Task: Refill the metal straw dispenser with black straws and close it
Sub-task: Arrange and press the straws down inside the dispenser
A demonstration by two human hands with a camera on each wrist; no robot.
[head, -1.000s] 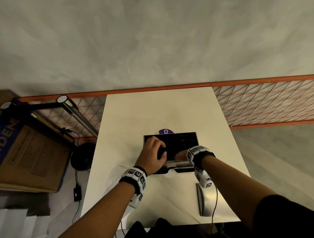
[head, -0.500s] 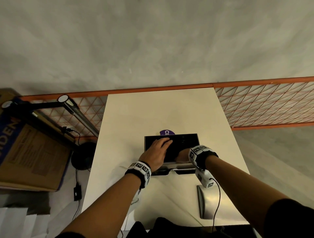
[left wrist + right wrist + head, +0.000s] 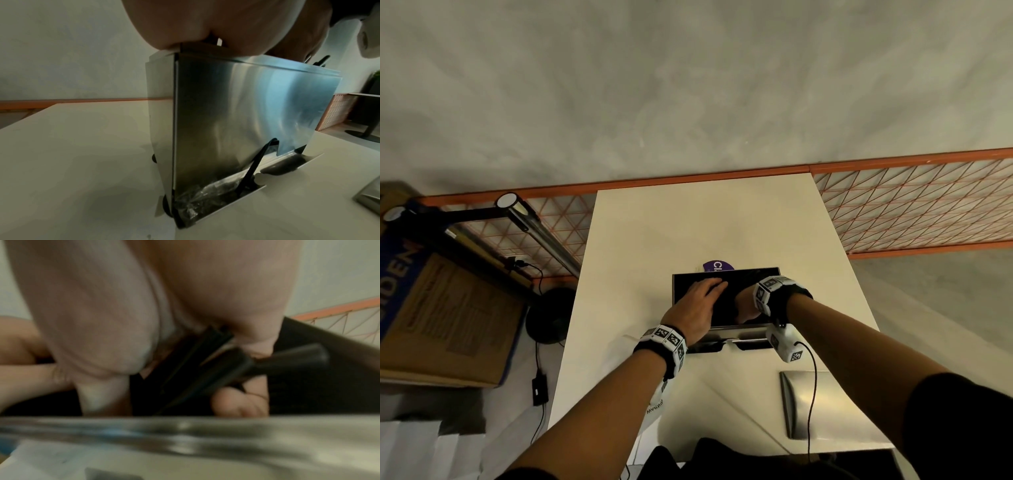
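Observation:
The metal straw dispenser (image 3: 740,331) stands open-topped in the middle of the white table (image 3: 688,226), filled with black straws (image 3: 755,279). My left hand (image 3: 702,301) lies flat on the straws with its fingers straight, and its palm (image 3: 205,24) rests on the dispenser's (image 3: 246,105) top rim. My right hand (image 3: 744,306) reaches into the opening from the right. In the right wrist view its fingers (image 3: 240,402) curl around a bunch of black straws (image 3: 216,369). One black straw (image 3: 252,162) sticks up out of the front slot.
The dispenser's metal lid (image 3: 825,404) lies on the table near the front right edge. A purple disc (image 3: 717,265) sits just behind the dispenser. Crumpled clear wrap (image 3: 205,194) fills the bottom tray. A cardboard box (image 3: 441,318) and an orange mesh fence (image 3: 914,209) flank the table.
My left hand has gone from curled over the straws to flat, its fingers reaching farther across the opening. My right hand has stayed inside the dispenser.

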